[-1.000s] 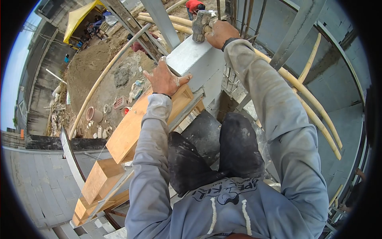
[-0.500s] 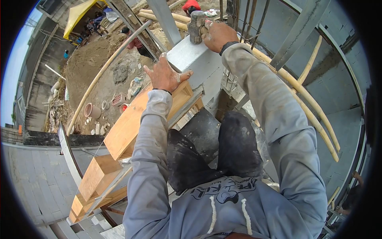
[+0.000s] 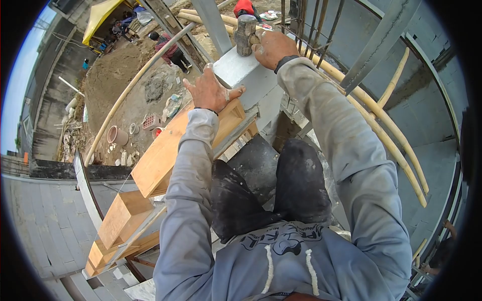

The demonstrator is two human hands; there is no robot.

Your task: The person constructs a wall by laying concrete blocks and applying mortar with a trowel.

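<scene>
My right hand [image 3: 276, 49] is closed round the handle of a club hammer [image 3: 245, 36], close behind its worn metal head. The head overlaps the far end of a white lightweight block [image 3: 236, 67] on top of the wall. My left hand [image 3: 211, 91] lies with its fingers spread and thumb stretched out at the near left edge of that block. Under and beside its wrist is a long tan wooden piece [image 3: 160, 155], which slants down to the left along the wall.
Another wooden piece [image 3: 123, 213] sits further down the row. Bamboo poles [image 3: 389, 128] cross on the right, near upright steel bars [image 3: 316, 30] and a grey metal post [image 3: 379, 45]. Below left are a bucket [image 3: 117, 136], a red crate [image 3: 151, 121] and a person [image 3: 173, 51] on the dirt.
Both hands and the hammer stay almost in place, the hammer shifting slightly left in view. The person on the ground below shows more fully, and the view has tilted a little.
</scene>
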